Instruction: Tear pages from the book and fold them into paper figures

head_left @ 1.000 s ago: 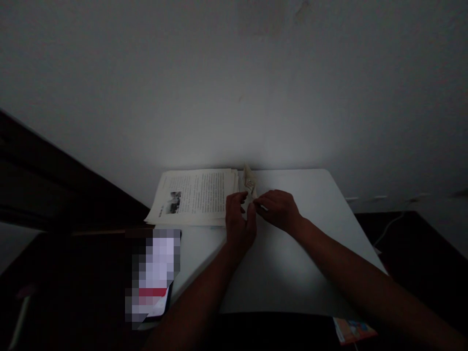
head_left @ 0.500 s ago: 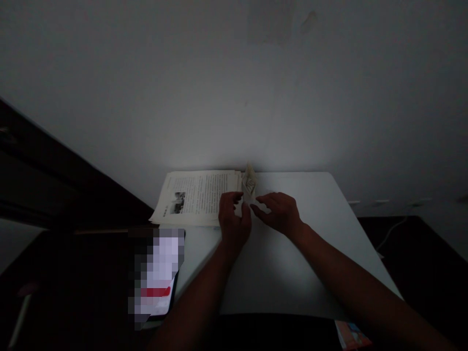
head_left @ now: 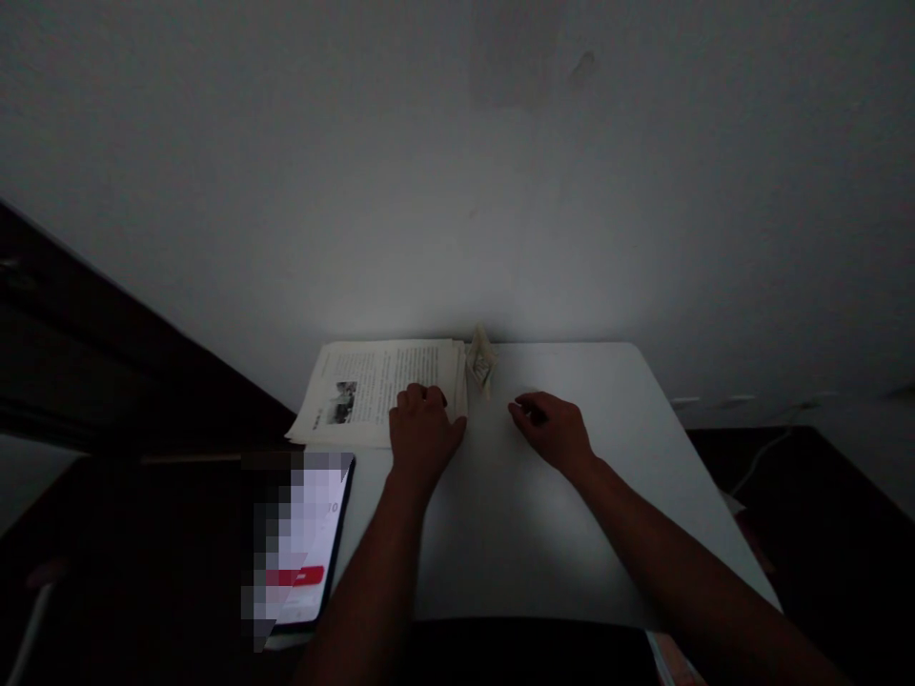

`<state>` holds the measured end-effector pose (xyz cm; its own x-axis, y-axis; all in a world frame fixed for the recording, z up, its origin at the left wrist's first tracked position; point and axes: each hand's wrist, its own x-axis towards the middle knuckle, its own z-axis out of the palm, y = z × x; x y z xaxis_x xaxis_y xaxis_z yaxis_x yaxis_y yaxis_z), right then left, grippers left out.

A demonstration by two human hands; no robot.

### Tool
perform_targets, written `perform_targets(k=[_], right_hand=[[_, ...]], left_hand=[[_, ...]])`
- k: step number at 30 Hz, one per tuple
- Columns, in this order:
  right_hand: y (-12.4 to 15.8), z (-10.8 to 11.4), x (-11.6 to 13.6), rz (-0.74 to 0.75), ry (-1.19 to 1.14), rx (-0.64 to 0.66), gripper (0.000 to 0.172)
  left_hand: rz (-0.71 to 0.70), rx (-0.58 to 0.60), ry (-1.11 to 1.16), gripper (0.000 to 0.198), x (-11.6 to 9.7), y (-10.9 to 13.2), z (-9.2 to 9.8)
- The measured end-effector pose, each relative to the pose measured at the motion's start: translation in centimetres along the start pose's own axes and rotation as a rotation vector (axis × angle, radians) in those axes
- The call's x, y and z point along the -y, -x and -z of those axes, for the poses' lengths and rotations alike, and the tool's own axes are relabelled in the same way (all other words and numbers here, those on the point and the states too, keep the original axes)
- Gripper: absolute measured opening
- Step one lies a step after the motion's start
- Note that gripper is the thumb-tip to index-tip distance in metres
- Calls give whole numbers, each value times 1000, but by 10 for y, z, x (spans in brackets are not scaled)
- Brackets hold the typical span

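Note:
My left hand [head_left: 423,429] lies palm down over the right part of a stack of printed pages [head_left: 372,381], its fingers slightly bent and its thumb held apart. It grips nothing that I can see. My right hand [head_left: 554,429] is low over the white table, with its fingers curled in toward the thumb and nothing visible between them. Between the two hands, farther back, a small folded paper piece [head_left: 481,362] stands at the right edge of the pages. It has a diamond-shaped, boat-like form with print on it. Neither hand touches it.
A phone [head_left: 307,543] with a lit screen, partly blurred out, lies at the table's left edge. The white table [head_left: 500,534] stands against a pale wall [head_left: 429,191]. Dark floor shows on both sides, with a cable [head_left: 768,453] at the right.
My left hand has moved left, from near the folded paper onto the pages. My right hand has drawn slightly away from the folded paper, and its fingers have curled in.

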<state>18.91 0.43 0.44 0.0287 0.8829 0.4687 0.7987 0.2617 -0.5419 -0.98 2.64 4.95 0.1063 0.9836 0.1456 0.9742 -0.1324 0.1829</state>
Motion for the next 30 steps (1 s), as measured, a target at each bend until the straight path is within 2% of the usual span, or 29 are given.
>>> perform_targets(k=[5,12,24,30], right_hand=[[-2,0,-2,-9,-28,41,23],[-2,0,-6,-24,-53,49,18],[-3,1,-8,-56,-114,56,17],[-4,3,-8,-86,-124,58,17]], left_hand=[[3,54,1,27,6,-1,-4],[-10,44,25,31,8,-3,-6],[-28,42,49,19,10,-7,-5],[-1,45,43,20,9,-7,-3]])
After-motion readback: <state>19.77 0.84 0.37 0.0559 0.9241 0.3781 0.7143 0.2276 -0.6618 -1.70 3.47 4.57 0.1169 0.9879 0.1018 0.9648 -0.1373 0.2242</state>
